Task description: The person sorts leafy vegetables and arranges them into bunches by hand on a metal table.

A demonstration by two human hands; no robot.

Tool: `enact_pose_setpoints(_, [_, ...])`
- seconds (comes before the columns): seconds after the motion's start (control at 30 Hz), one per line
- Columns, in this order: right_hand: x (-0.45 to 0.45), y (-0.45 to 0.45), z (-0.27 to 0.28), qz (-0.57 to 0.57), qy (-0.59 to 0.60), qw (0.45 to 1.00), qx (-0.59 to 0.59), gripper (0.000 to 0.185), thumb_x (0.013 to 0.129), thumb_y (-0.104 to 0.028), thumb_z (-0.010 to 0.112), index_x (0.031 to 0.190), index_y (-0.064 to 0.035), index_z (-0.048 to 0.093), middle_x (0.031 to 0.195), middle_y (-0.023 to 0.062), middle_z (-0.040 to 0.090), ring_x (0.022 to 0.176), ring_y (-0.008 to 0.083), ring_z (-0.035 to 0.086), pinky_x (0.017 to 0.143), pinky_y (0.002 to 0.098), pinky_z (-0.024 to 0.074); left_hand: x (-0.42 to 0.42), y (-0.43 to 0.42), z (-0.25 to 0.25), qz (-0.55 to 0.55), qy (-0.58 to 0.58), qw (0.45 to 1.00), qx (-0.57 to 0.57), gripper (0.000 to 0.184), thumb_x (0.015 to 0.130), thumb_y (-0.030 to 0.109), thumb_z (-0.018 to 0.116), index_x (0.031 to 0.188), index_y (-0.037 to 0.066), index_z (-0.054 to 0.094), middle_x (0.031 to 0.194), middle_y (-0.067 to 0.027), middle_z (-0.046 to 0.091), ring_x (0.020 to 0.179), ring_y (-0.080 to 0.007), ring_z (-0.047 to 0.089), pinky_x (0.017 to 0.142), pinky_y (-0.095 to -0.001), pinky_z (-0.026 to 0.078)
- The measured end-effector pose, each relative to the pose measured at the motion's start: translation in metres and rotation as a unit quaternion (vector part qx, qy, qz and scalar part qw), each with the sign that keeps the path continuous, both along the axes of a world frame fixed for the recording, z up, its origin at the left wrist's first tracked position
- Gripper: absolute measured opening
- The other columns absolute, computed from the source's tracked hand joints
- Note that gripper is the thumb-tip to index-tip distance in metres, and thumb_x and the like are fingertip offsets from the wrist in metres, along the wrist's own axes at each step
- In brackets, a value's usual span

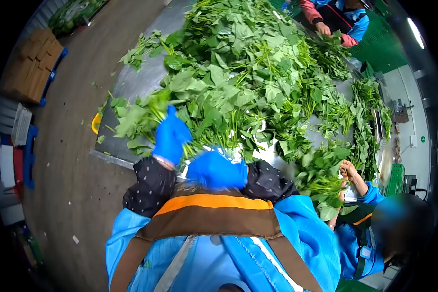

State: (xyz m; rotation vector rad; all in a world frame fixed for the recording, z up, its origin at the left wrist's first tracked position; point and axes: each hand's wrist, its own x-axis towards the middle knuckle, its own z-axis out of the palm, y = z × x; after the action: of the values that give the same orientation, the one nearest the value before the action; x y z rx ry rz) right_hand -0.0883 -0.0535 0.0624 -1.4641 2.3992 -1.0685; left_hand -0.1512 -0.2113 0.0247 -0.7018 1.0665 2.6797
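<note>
My left hand (172, 135), in a blue glove, is closed around a small bunch of leafy greens (156, 108). The leaves fan out beyond the fingers, blurred, and stem ends poke out on the hand's right side. Close to my body, at the near edge of the table, is my right hand (218, 169), also gloved in blue. Motion smears its fingers, so I cannot make out whether anything is in them. A large heap of loose leafy green stems (228, 78) spreads over the metal table (131, 97) in front of both hands.
At the right, a co-worker's hand (348, 170) is beside a bunch of greens. Another person's hand (322, 28) works at the far side. Stacked cardboard boxes (36, 63) stand on a blue pallet at left. Green crates (396, 179) are at right.
</note>
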Motion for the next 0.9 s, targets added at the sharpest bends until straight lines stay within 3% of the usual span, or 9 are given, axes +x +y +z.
enact_pose_setpoints(0.03, [0.014, 0.001, -0.003, 0.033, -0.038, 0.997, -0.056, 0.015, 0.074, -0.021, 0.06, 0.086, -0.0124, 0.061, 0.071, 0.008, 0.058, 0.058, 0.0282, 0.056, 0.05, 0.0352, 0.0428, -0.017, -0.005, -0.017, 0.174, 0.01, 0.977, -0.127, 0.052, 0.091, 0.041, 0.041, 0.048, 0.019, 0.023, 0.044, 0.0035, 0.02, 0.036, -0.0102, 0.02, 0.037, -0.0259, 0.016])
enact_pose_setpoints(0.1, [0.03, 0.005, -0.01, 0.089, -0.104, 0.976, -0.168, 0.018, 0.077, -0.02, 0.062, 0.093, -0.0108, 0.062, 0.077, 0.0083, 0.06, 0.06, 0.0274, 0.057, 0.055, 0.0331, 0.0457, -0.038, -0.1, -0.045, 0.086, 0.138, 0.987, 0.007, 0.049, 0.091, 0.04, 0.04, 0.05, 0.017, 0.027, 0.046, 0.0031, 0.022, 0.038, -0.0093, 0.022, 0.038, -0.0251, 0.016])
enact_pose_setpoints(0.17, [0.02, 0.024, -0.032, -0.066, -0.167, 0.983, -0.038, 0.016, 0.071, -0.022, 0.064, 0.084, -0.0138, 0.063, 0.074, 0.0064, 0.06, 0.064, 0.0249, 0.059, 0.054, 0.0324, 0.0465, -0.025, -0.094, 0.02, 0.114, 0.118, 0.984, -0.066, 0.046, 0.093, 0.037, 0.038, 0.053, 0.016, 0.029, 0.048, 0.0027, 0.026, 0.039, -0.0082, 0.022, 0.039, -0.0243, 0.016])
enact_pose_setpoints(0.23, [-0.003, 0.042, -0.029, -0.213, -0.076, 0.969, 0.1, 0.042, 0.068, -0.024, 0.068, 0.108, -0.0148, 0.058, 0.084, 0.0061, 0.061, 0.067, 0.0251, 0.06, 0.061, 0.0321, 0.0475, -0.017, -0.084, 0.027, 0.072, 0.167, 0.982, -0.046, 0.045, 0.093, 0.036, 0.039, 0.054, 0.014, 0.033, 0.05, 0.0029, 0.03, 0.04, -0.0076, 0.023, 0.039, -0.0231, 0.017])
enact_pose_setpoints(0.3, [-0.021, 0.068, -0.07, -0.395, -0.323, 0.857, -0.075, 0.025, 0.075, -0.025, 0.064, 0.093, -0.0085, 0.065, 0.083, 0.0115, 0.064, 0.071, 0.0212, 0.062, 0.064, 0.0277, 0.0474, -0.01, -0.061, 0.031, 0.054, 0.152, 0.985, -0.065, 0.043, 0.092, 0.035, 0.04, 0.056, 0.013, 0.037, 0.051, 0.0024, 0.033, 0.04, -0.0069, 0.024, 0.039, -0.0221, 0.019])
enact_pose_setpoints(0.37, [-0.038, 0.08, -0.075, -0.552, -0.219, 0.804, 0.005, 0.029, 0.078, -0.033, 0.059, 0.086, -0.0068, 0.066, 0.076, 0.0131, 0.064, 0.066, 0.0258, 0.062, 0.06, 0.0329, 0.0473, 0.001, -0.027, 0.034, 0.057, 0.065, 0.989, -0.123, 0.041, 0.092, 0.034, 0.041, 0.057, 0.013, 0.042, 0.052, 0.0012, 0.035, 0.041, -0.0061, 0.025, 0.039, -0.0213, 0.022])
enact_pose_setpoints(0.47, [-0.052, 0.083, -0.103, -0.542, -0.106, 0.807, 0.209, 0.032, 0.076, -0.039, 0.057, 0.078, -0.0081, 0.064, 0.077, 0.0152, 0.062, 0.073, 0.0346, 0.059, 0.062, 0.0423, 0.0455, 0.017, 0.002, 0.02, -0.029, 0.043, 0.986, -0.16, 0.032, 0.09, 0.033, 0.047, 0.074, 0.007, 0.057, 0.062, -0.0005, 0.048, 0.044, -0.005, 0.031, 0.041, -0.0194, 0.025])
enact_pose_setpoints(0.7, [-0.044, 0.084, -0.12, -0.551, -0.115, 0.815, 0.139, 0.03, 0.073, -0.038, 0.06, 0.084, -0.011, 0.066, 0.085, 0.0121, 0.063, 0.08, 0.0312, 0.06, 0.068, 0.0377, 0.0465, 0.028, 0.027, 0.008, -0.092, 0.074, 0.983, -0.137, 0.018, 0.079, 0.015, 0.063, 0.09, 0.0, 0.062, 0.067, 0.0003, 0.056, 0.048, -0.0054, 0.041, 0.046, -0.0192, 0.032])
enact_pose_setpoints(0.9, [-0.053, 0.112, -0.046, -0.564, -0.296, 0.712, -0.294, 0.018, 0.076, -0.012, 0.067, 0.089, 0.0006, 0.065, 0.07, 0.0023, 0.061, 0.049, 0.0059, 0.046, 0.046, 0.0186, 0.0359, 0.036, 0.036, 0.002, -0.116, 0.084, 0.985, -0.1, 0.024, 0.079, 0.007, 0.061, 0.101, -0.002, 0.058, 0.08, -0.0056, 0.06, 0.055, -0.0083, 0.047, 0.051, -0.0203, 0.037])
